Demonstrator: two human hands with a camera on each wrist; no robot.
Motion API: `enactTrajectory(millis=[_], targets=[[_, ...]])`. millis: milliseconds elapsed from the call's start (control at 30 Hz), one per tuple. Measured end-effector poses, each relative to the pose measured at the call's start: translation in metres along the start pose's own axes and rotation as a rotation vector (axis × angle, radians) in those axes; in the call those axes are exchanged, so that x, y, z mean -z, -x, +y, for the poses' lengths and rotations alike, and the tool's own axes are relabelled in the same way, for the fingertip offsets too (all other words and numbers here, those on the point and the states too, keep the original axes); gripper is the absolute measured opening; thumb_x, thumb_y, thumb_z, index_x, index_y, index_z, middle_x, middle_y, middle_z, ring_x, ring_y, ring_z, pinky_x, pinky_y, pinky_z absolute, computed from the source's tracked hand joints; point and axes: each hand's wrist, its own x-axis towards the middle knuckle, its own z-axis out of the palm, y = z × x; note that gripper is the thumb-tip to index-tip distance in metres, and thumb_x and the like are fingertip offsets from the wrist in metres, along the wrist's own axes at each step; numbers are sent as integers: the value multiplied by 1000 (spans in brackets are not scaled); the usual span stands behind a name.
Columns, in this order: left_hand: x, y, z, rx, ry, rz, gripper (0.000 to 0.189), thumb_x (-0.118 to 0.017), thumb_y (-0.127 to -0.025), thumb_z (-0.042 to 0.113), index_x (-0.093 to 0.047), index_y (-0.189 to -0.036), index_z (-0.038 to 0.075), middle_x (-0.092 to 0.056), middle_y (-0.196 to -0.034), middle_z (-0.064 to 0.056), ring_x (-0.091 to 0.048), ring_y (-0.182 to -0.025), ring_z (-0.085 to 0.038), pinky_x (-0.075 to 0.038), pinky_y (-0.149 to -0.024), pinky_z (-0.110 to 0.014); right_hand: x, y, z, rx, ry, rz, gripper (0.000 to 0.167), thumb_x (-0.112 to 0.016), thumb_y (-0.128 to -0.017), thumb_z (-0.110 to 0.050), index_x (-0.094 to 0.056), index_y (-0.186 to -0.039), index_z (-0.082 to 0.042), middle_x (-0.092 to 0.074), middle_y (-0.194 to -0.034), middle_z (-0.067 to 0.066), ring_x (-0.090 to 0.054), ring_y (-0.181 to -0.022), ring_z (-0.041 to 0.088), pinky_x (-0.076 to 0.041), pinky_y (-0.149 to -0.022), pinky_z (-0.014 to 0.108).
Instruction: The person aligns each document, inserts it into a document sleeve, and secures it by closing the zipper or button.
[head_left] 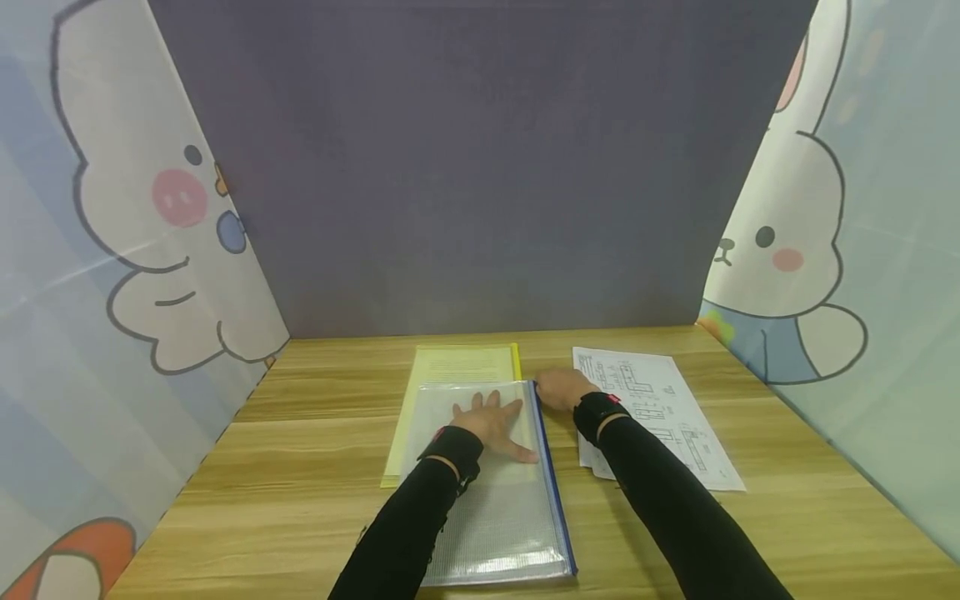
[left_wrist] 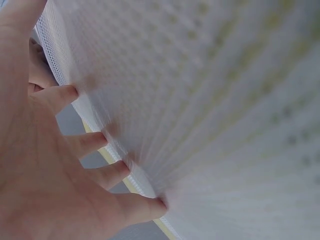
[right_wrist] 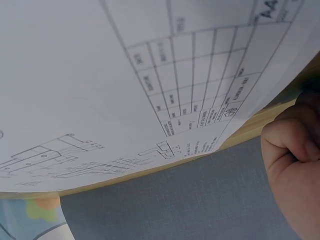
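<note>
While the left hand [head_left: 491,425] presses a mesh pouch [head_left: 495,517], fingers [left_wrist: 107,175] spread, right hand [head_left: 562,388] pinching its blue edge [head_left: 553,483]

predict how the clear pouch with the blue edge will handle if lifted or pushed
The clear pouch looks thin and flat, so it would probably sag if lifted by one corner. Its straight blue edge may be stiffer than the rest. Glossy glare near its bottom suggests smooth plastic that might slide when pushed.

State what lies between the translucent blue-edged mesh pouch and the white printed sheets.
The head view shows the right hand and bare yellow-brown wooden tabletop.
</note>
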Motion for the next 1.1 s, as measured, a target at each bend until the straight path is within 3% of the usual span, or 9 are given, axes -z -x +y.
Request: enactTrajectory(millis=[233,467,633,833,933,1100], targets=[[-1,-1,0,-3,-6,-12,108,-69,-74,81,-28,-162,32,-22,-167,-11,-18,-152,-41,-17,-115,-72,-3,0,6,-28,-37,4,21,-49,-102,-19,-66,-94,-9,-70,-97,9,-67,-90,27,-57,-82,51],[-4,-2,4,-14,-6,-5,108,-69,-74,80,-29,-162,32,-22,-167,-12,-19,-152,-41,-18,-114,-72,-1,8,24,-147,-47,54,10,-54,-97,-6,-64,-96,-5,-69,-92,12,-68,-84,28,-58,-71,48],[-3,-1,6,-11,-16,1,107,-69,-75,80,-29,-162,32,-22,-167,-12,-19,-152,-41,-18,-114,-72,-1,10,32,-138,-53,116,7,-56,-97,-5,-62,-99,-3,-68,-91,13,-69,-85,32,-58,-68,48],[-4,-1,7,-25,5,-4,107,-69,-75,80,-28,-162,33,-21,-167,-12,-17,-153,-41,-17,-115,-72,-6,15,39,-145,-43,179,17,-54,-104,-12,-61,-110,3,-67,-92,18,-69,-83,35,-58,-65,47],[-5,-1,7,-30,12,-2,108,-70,-74,80,-29,-162,32,-22,-167,-12,-18,-152,-42,-17,-115,-72,-7,20,45,-159,-72,170,22,-54,-104,-13,-60,-117,4,-66,-93,18,-69,-79,33,-56,-62,44],[-4,-3,6,-16,-11,-12,108,-68,-74,81,-27,-162,33,-21,-168,-11,-17,-153,-41,-17,-115,-71,5,32,55,-187,-163,116,15,-55,-101,-9,-61,-109,2,-63,-88,13,-63,-75,26,-52,-64,42]])
